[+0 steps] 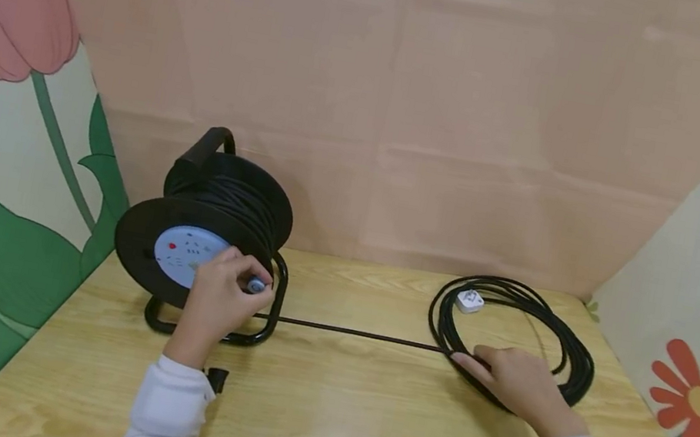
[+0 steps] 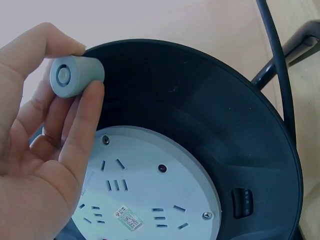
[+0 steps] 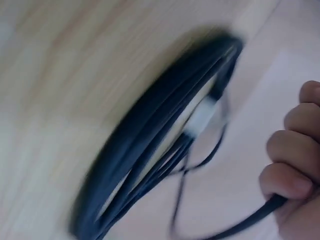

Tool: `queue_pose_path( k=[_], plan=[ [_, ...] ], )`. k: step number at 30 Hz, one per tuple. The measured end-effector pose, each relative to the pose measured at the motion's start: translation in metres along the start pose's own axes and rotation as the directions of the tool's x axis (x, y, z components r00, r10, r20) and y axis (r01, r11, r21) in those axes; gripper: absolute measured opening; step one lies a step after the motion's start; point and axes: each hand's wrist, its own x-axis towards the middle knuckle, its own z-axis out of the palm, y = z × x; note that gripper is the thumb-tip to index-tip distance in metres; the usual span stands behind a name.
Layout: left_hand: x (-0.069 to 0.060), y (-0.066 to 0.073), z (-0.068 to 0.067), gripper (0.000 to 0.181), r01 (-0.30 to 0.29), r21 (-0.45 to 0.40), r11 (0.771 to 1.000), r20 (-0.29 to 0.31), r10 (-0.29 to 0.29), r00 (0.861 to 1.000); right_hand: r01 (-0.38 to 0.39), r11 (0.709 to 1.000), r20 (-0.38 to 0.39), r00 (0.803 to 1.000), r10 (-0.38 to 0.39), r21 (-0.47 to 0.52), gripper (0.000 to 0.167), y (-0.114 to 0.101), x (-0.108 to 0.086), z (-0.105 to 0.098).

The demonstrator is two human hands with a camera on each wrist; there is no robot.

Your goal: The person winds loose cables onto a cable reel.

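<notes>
Two white sleeves point(image 1: 163, 416) come nearest the camera, one in front of the cable reel point(image 1: 203, 216), the other well to its right. The reel stands on the table point(image 1: 318, 400) in a black tubular frame point(image 1: 281, 292), with black cable point(image 1: 235, 192) wound between its two discs and a carrying handle point(image 1: 202, 147) at its top. A round pale socket panel point(image 1: 181, 251) sits in the reel's near disc. At the reel's right front, the left hand point(image 1: 222, 297) has its grip clamped on the small grey-blue knob point(image 1: 255, 285), thumb and fingers on its sides. A straight stretch of cable point(image 1: 358, 333) runs rightward from the reel to a loose coil point(image 1: 579, 366) on the table. Inside the coil, toward the reel, is a white plug point(image 1: 470, 301). Right of the reel, at the coil's near side, the right hand point(image 1: 521, 381) has its grip closed around the cable, fingers curled.
</notes>
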Motion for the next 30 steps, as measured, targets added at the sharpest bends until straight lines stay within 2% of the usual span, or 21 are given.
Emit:
queue_pose_path(
  k=[3, 7, 9, 11, 14, 16, 18, 22, 27, 29, 30],
  plan=[
    [0.001, -0.002, -0.001, 0.013, 0.011, 0.003, 1.000, 0.002, -0.011, 1.000, 0.013, 0.997, -0.104, 0.994, -0.021, -0.071, 0.048, 0.034, -0.009, -0.001],
    [0.002, -0.001, -0.002, 0.012, 0.034, -0.011, 0.999, 0.007, -0.034, 0.999, -0.021, 0.999, -0.224, 0.974, 0.009, -0.050, 0.051, 0.069, -0.012, -0.003],
    [0.003, 0.000, -0.002, 0.011, 0.039, -0.019, 0.999, 0.004, -0.039, 0.999, -0.049, 0.999, -0.238, 0.970, 0.049, 0.005, 0.049, 0.079, -0.010, -0.004],
    [0.004, 0.001, -0.001, 0.010, 0.050, -0.031, 0.998, -0.002, -0.050, 0.999, -0.077, 0.995, -0.213, 0.973, 0.087, 0.058, 0.043, 0.085, -0.006, -0.004],
    [0.005, 0.003, 0.001, 0.011, 0.094, -0.047, 0.994, -0.005, -0.094, 0.996, -0.120, 0.986, -0.170, 0.976, 0.138, 0.112, 0.036, 0.089, -0.002, -0.002],
    [0.005, 0.004, 0.001, 0.012, 0.139, -0.050, 0.989, 0.002, -0.139, 0.990, -0.161, 0.977, -0.159, 0.970, 0.182, 0.137, 0.034, 0.089, 0.000, -0.002],
    [0.005, 0.006, 0.000, 0.015, 0.198, -0.045, 0.979, 0.012, -0.197, 0.980, -0.199, 0.968, -0.157, 0.962, 0.223, 0.154, 0.034, 0.087, 0.002, -0.001],
    [0.005, 0.008, -0.007, 0.021, 0.313, -0.023, 0.949, 0.044, -0.312, 0.949, -0.260, 0.954, -0.164, 0.945, 0.284, 0.153, 0.034, 0.081, 0.009, 0.000],
    [0.004, 0.008, -0.014, 0.032, 0.370, 0.039, 0.928, 0.134, -0.372, 0.919, -0.295, 0.941, -0.241, 0.913, 0.329, 0.165, 0.034, 0.074, 0.019, 0.007],
    [0.004, 0.006, -0.017, 0.036, 0.400, 0.046, 0.915, 0.187, -0.401, 0.897, -0.300, 0.936, -0.275, 0.899, 0.341, 0.182, 0.036, 0.070, 0.022, 0.010],
    [0.003, 0.005, -0.018, 0.038, 0.421, 0.040, 0.906, 0.219, -0.419, 0.881, -0.300, 0.936, -0.290, 0.894, 0.343, 0.182, 0.037, 0.069, 0.023, 0.011]
  ],
)
